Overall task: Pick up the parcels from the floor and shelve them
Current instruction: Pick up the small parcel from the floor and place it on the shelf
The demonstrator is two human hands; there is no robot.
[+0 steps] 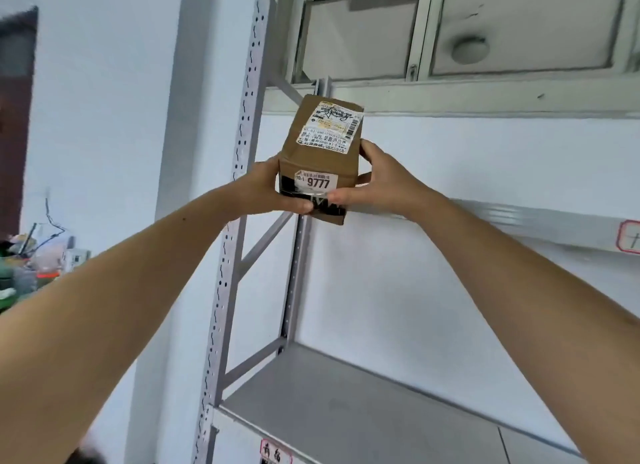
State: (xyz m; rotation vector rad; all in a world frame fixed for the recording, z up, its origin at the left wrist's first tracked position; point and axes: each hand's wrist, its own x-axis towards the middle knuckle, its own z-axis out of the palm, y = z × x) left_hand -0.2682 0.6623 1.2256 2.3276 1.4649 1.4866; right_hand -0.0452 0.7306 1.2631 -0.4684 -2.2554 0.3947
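Observation:
A small brown cardboard parcel (pixel 320 152) with a white shipping label on top and a "9777" sticker on its near face is held up high, at the left end of the grey metal shelving unit's upper shelf (pixel 519 217). My left hand (pixel 273 190) grips its left side and bottom edge. My right hand (pixel 377 179) grips its right side, with the thumb on the near face. The parcel's underside is hidden, so I cannot tell whether it touches the upper shelf.
A lower grey shelf board (pixel 363 404) lies below with nothing on it. The perforated shelf upright (pixel 235 221) stands left of the parcel. A window (pixel 450 30) sits above the shelving. Clutter (pixel 27 262) lies at the far left.

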